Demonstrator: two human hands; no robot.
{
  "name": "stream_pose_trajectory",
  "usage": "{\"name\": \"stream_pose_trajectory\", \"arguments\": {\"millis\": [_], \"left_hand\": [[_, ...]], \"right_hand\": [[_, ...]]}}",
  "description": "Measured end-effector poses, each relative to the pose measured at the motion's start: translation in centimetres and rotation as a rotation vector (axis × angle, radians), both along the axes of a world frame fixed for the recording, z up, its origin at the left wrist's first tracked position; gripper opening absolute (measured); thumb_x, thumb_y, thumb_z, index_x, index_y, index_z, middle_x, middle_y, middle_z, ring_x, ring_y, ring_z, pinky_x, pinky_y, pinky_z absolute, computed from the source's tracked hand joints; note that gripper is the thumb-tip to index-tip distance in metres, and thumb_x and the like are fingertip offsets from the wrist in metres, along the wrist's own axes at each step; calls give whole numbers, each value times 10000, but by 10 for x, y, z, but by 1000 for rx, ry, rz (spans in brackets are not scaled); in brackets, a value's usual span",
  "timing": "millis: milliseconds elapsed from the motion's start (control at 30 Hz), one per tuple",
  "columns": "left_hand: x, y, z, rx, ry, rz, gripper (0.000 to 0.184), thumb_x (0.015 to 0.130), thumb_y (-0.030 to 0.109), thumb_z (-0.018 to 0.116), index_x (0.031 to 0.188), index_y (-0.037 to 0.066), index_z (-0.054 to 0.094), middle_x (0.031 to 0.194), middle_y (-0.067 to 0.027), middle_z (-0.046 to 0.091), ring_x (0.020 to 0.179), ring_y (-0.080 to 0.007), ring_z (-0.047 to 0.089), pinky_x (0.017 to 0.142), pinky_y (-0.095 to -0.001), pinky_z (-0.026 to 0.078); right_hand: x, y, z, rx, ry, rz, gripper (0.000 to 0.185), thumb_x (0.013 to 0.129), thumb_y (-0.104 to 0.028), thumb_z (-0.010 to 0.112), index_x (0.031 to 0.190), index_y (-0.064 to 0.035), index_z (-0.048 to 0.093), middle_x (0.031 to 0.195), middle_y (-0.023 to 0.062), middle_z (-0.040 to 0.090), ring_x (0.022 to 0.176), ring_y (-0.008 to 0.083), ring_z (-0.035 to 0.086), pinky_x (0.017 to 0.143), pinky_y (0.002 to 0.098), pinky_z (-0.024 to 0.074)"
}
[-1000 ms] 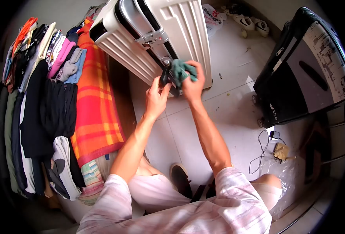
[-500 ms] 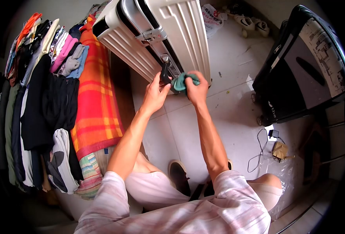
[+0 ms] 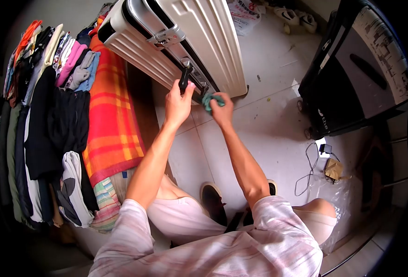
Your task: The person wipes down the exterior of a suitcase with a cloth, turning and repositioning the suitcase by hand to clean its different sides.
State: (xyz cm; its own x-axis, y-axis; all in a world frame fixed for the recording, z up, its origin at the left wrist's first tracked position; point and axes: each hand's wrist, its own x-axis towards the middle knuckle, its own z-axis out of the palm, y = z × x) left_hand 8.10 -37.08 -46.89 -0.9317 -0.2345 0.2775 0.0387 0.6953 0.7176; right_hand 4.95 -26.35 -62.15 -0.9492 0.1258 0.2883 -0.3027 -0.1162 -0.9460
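Note:
A cream hard-shell suitcase (image 3: 213, 37) with ribbed sides stands before me, tilted in view, with a metal latch (image 3: 169, 37) on its dark-edged frame. My left hand (image 3: 178, 106) is closed round the black carry handle (image 3: 185, 77), which is lifted away from the shell. In my right hand (image 3: 222, 111) is a bunched green cloth (image 3: 208, 100), pressed close to the handle's lower mount (image 3: 204, 87). My fingers partly cover both the cloth and the handle.
Folded clothes (image 3: 51, 106) are piled at left beside a red-orange plaid blanket (image 3: 114, 115). A black-and-grey suitcase (image 3: 351, 78) stands at right. A cable with an adapter (image 3: 325, 148) lies on the tiled floor; shoes (image 3: 296, 18) and a plastic bag (image 3: 245, 16) are at the back.
My right hand and the green cloth have moved slightly left and down, near the handle's lower mount. The left hand has shifted up along the handle, which now shows more clearly.

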Motion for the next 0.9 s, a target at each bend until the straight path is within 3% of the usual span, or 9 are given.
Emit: {"name": "stream_pose_trajectory", "arguments": {"millis": [133, 233, 300, 533, 667, 767, 800, 867, 900], "left_hand": [[0, 4, -1, 103, 52, -38, 259, 975, 261, 646, 1022, 8, 622, 777, -90, 687, 717, -183, 652, 692, -332, 514], [-1, 3, -5, 103, -14, 8, 248, 977, 248, 643, 1013, 3, 630, 806, -97, 707, 755, -166, 675, 705, -325, 523], [-2, -2, -7, 112, 31, -19, 278, 995, 290, 632, 1049, 18, 633, 944, -50, 740, 767, -77, 632, 645, -255, 527], [1, 3, -4, 139, -62, 18, 243, 921, 227, 710, 971, -4, 652, 820, -94, 727, 809, -121, 697, 721, -285, 517], [2, 10, -6, 154, -12, 50, 242, 909, 225, 722, 956, -3, 656, 777, -77, 707, 737, -100, 658, 683, -285, 511], [0, 0, -9, 199, -6, 18, 226, 906, 211, 722, 944, -3, 661, 824, -102, 729, 762, -135, 689, 699, -309, 517], [-1, 4, -5, 152, 30, -16, 173, 936, 183, 713, 919, 26, 642, 723, 42, 598, 648, -28, 522, 584, -228, 463], [3, 7, 1, 86, 20, -12, 259, 903, 235, 727, 946, -8, 649, 841, -126, 731, 785, -197, 716, 722, -329, 524], [3, 11, 5, 87, 13, -9, 259, 903, 235, 727, 946, -8, 649, 841, -126, 731, 785, -197, 716, 722, -329, 524]], "right_hand": [[-17, 15, 27, -273, -176, -153, 192, 825, -63, 598, 1000, -10, 656, 996, 111, 657, 935, 212, 635, 860, 327, 491], [-13, -20, 42, -203, 66, -86, 204, 823, -43, 601, 1016, -14, 659, 1030, 121, 648, 983, 265, 636, 916, 339, 479], [-8, -26, 35, -223, 26, -107, 205, 800, -40, 611, 998, -18, 659, 1032, 124, 645, 973, 295, 638, 906, 360, 487], [-17, -2, 55, 12, -202, -276, 213, 771, -106, 658, 964, -15, 669, 1004, 168, 652, 913, 361, 635, 839, 409, 502], [-21, -7, 65, -125, 241, -144, 188, 764, -51, 658, 950, -22, 661, 992, 157, 646, 967, 353, 612, 874, 408, 483], [-17, -3, 18, 14, 146, -205, 225, 746, -16, 666, 970, -30, 655, 1005, 145, 642, 1005, 350, 597, 899, 417, 472], [-16, 2, 16, 75, 122, -280, 242, 740, -12, 670, 981, -35, 656, 1012, 142, 641, 1010, 351, 596, 903, 422, 470], [-20, 6, 9, 82, 98, -344, 275, 724, -6, 676, 995, -44, 655, 1029, 138, 638, 1010, 351, 589, 914, 430, 459], [-23, 14, 29, 6, 165, -339, 294, 708, 0, 679, 997, -51, 659, 1033, 130, 636, 1006, 350, 587, 915, 431, 455]]}}
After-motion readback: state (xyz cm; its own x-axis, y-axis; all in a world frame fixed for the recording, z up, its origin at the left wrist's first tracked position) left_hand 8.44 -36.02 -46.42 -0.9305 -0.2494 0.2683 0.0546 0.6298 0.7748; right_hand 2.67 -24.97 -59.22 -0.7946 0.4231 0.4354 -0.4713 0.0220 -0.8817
